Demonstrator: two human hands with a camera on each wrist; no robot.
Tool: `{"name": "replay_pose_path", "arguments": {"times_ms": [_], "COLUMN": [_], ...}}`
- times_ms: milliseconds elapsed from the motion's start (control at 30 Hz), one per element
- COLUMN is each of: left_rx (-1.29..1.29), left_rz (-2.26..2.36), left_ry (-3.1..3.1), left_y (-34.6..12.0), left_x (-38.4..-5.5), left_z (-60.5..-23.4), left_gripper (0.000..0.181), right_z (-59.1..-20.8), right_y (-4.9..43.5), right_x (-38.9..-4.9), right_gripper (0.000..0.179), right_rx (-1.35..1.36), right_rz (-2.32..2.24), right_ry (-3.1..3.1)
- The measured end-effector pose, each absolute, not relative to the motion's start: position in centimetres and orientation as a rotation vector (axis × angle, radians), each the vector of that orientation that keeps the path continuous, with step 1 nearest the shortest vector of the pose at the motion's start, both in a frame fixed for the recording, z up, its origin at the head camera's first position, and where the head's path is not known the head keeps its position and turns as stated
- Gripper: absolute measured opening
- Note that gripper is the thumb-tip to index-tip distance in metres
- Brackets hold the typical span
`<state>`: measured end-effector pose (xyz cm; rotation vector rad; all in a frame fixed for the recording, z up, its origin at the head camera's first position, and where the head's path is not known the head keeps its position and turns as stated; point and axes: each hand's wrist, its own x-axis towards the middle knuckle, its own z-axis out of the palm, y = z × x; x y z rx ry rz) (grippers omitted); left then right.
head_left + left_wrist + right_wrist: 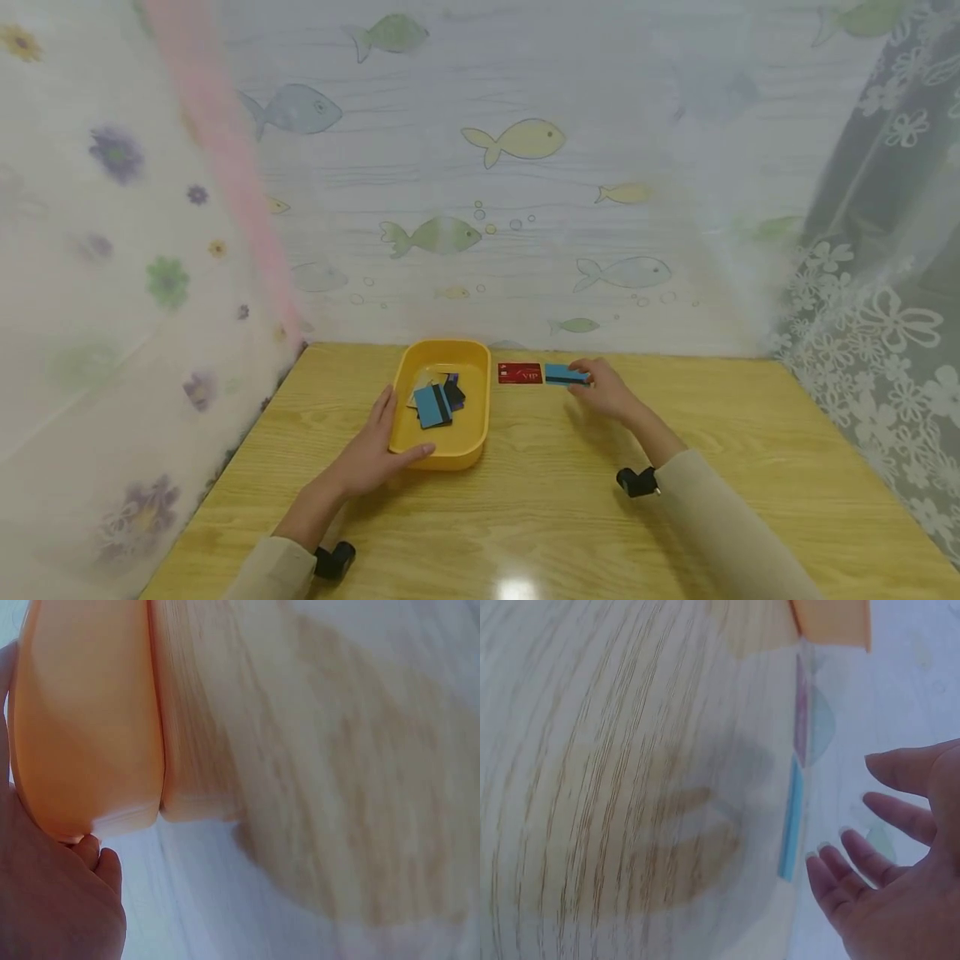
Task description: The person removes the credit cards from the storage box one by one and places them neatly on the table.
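Observation:
A yellow plastic tub [480,457] stands on the table with several cards inside, a blue card [431,407] with a dark stripe on top. My left hand [367,454] holds its near left corner, thumb along the front rim and fingers against the left side. In the left wrist view, fingertips [109,866] bend in at the tub's edge. Right of the tub, a red card [520,373] marked VIP and a second blue card [564,374] lie side by side. My right hand [600,390] hovers over that blue card's right end, its fingers spread apart in the right wrist view.
The wood-grain table [555,517] runs back to a fish-patterned curtain [517,208]. A flowered curtain [112,317] hangs at the left and a lacy one [885,358] at the right. Black wrist devices [637,482] sit at both sleeves.

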<state>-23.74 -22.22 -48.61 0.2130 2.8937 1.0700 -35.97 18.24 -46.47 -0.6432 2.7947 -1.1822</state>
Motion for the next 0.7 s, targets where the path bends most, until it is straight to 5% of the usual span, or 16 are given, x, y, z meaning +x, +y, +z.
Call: {"name": "replay_pose_path", "arguments": {"times_ms": [700], "left_rx": [0.221], "left_rz": [1.052], "left_ry": [2.9], "left_y": [-22.3], "left_x": [-23.7], "left_z": [-48.5], "left_gripper": [0.124], "right_z": [-44.0], "right_y": [13.1], "right_x": [-31.5], "right_gripper": [0.047], "right_rx": [-0.829], "right_rz": [-1.223], "right_ry": [2.667]}}
